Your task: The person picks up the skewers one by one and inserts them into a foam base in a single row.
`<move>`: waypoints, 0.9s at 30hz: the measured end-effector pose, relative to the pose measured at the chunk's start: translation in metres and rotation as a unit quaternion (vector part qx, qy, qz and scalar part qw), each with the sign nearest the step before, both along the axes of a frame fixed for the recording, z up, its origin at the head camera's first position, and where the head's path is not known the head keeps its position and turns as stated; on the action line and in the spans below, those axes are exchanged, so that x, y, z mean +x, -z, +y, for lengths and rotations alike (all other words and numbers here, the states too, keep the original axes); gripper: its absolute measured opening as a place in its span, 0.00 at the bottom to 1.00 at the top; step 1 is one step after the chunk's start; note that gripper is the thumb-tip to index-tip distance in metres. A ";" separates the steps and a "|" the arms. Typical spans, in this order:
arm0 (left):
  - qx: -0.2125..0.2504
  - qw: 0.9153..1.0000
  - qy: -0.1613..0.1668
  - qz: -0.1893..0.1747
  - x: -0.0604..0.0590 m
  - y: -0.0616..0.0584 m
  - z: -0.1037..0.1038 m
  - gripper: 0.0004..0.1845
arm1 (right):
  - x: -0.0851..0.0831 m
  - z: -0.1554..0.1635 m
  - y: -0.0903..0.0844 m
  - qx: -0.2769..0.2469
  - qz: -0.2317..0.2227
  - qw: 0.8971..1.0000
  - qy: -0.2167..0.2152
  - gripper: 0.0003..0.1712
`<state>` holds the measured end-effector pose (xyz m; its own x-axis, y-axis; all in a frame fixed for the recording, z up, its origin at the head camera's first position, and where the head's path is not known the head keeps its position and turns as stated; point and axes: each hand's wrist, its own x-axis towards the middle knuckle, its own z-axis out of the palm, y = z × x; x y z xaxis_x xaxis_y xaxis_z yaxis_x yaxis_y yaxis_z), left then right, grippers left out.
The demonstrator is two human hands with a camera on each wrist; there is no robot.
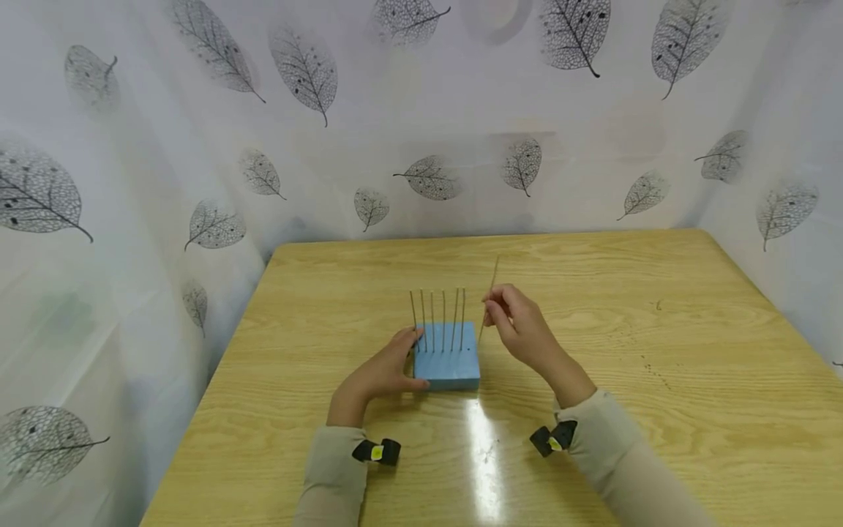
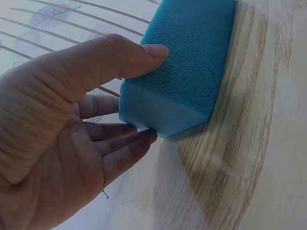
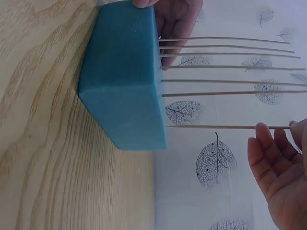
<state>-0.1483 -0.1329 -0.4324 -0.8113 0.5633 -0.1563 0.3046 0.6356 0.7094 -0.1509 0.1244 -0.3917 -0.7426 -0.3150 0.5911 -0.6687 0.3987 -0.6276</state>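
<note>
From where I'm watching, the blue foam block [image 1: 448, 364] sits on the wood table [image 1: 658, 366] just in front of the person, w/ six thin sticks [image 1: 443, 318] standing upright in its top. Left hand [image 1: 382, 373] steadies the block from its left side, thumb on top, fingers along the side wall, so a loose clamp, not a fist. Right hand [image 1: 520, 329] pinches a seventh stick [image 1: 489, 300] btwn thumb and fingertips, just right of the block. The stick's long axis is near vertical, tilted a bit, lower tip by the block's right edge. In the right wrist view that tip looks level w/ the top face near the corner, but I can't tell if it's actually in the foam. Right hand's nearer the free side, imo.
</note>
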 end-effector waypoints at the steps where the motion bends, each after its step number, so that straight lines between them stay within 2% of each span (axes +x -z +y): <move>1: -0.001 1.000 0.001 0.001 0.000 0.000 0.000 0.50 | 0.000 -0.002 0.000 -0.003 -0.001 1.000 -0.002 0.04; 12: 0.004 1.000 0.002 0.002 -0.001 0.001 -0.001 0.50 | -0.003 -0.011 0.001 -0.006 0.006 1.000 -0.011 0.05; 27: 0.002 1.000 0.008 0.014 -0.004 0.002 -0.001 0.49 | 0.000 -0.015 0.017 0.024 -0.011 1.000 -0.015 0.02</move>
